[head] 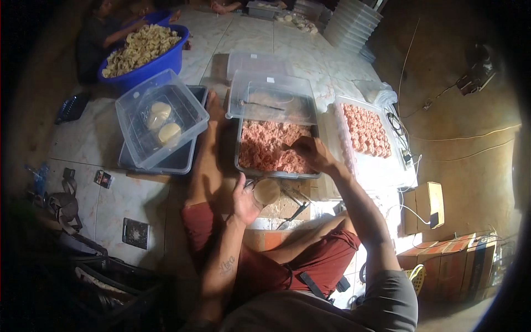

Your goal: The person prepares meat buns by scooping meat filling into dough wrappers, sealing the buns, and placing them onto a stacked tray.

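Note:
My left hand (248, 200), palm up below the black tray (237, 164), holds a stack of round dough wrappers (266, 191) at its fingers. My right hand (310, 150) is over the pink minced filling (269, 145) in that tray, with a small dark tool (287, 146), partly hidden, between its fingers. A clear plastic lid (305, 97) covers the far part of the tray, and a thin utensil (263, 105) lies on it. To the left, a clear plastic box (124, 124) with round wrappers (169, 133) rests tilted on another tray. On the right, a white tray (369, 174) carries rows of pink filled pieces (365, 130).
A blue tub (166, 60) heaped with pale pieces stands back left, beside another person (97, 37). Stacked clear boxes (352, 25) stand at the back right. Cables and cardboard boxes (442, 265) are at the right. A tong-like tool (294, 216) lies between my legs.

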A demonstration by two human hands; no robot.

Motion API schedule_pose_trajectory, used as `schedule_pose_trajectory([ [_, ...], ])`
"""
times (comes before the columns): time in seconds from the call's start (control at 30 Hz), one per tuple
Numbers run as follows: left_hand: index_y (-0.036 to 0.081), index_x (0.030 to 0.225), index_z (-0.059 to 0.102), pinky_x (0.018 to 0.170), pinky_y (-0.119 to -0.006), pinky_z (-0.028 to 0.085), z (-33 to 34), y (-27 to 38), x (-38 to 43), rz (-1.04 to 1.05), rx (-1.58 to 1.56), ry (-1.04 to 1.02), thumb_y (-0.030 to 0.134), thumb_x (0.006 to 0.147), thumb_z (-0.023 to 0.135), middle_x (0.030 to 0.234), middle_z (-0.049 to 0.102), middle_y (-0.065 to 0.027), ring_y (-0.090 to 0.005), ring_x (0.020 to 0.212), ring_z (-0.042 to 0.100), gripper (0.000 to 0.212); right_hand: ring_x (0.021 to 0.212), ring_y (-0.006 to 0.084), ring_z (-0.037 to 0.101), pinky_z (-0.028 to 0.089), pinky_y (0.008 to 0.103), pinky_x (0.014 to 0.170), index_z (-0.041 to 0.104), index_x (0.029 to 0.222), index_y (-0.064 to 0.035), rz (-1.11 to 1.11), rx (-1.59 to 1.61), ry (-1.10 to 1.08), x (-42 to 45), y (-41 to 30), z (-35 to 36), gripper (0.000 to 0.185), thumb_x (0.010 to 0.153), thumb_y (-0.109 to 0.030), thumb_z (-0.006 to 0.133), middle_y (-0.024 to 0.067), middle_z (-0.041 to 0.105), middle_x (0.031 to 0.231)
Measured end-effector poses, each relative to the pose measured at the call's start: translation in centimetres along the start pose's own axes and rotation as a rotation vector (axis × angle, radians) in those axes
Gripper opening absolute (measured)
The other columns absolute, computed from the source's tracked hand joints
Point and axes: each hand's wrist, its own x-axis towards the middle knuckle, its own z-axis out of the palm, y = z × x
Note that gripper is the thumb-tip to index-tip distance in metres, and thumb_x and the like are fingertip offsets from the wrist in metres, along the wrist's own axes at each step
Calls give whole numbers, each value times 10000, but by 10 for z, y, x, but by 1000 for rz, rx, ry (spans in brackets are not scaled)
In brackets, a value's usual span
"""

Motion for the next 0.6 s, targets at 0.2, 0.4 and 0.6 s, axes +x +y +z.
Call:
schedule_pose_trajectory([
  [0.2, -54, 1351, 528, 1121, -498, 420, 35, 5, 38, 70, -221, -46, 747, 899, 500, 1347, 600, -226, -377, 1271, 566, 920, 826, 174, 634, 504, 338, 683, 634, 1189, -43, -29, 390, 258, -48, -28, 22, 252, 956, 22, 563, 131, 699, 1003],
  [0.4, -18, 1408, 471, 1169, -473, 319, 77, -2, 31, 228, -177, -136, 734, 907, 495, 1450, 513, -186, -327, 1369, 448, 904, 833, 223, 635, 495, 322, 724, 687, 1096, -4, -60, 222, 526, -87, -25, 98, 210, 920, 69, 599, 145, 647, 929],
  [0.6, -44, 1410, 474, 1126, -474, 374, 49, 3, 5, 297, -129, 35, 765, 920, 404, 1386, 575, -200, -365, 1273, 536, 948, 898, 407, 642, 538, 435, 824, 679, 1143, -22, -185, 64, 346, -110, -32, 135, 321, 850, 82, 597, 177, 668, 1013],
])
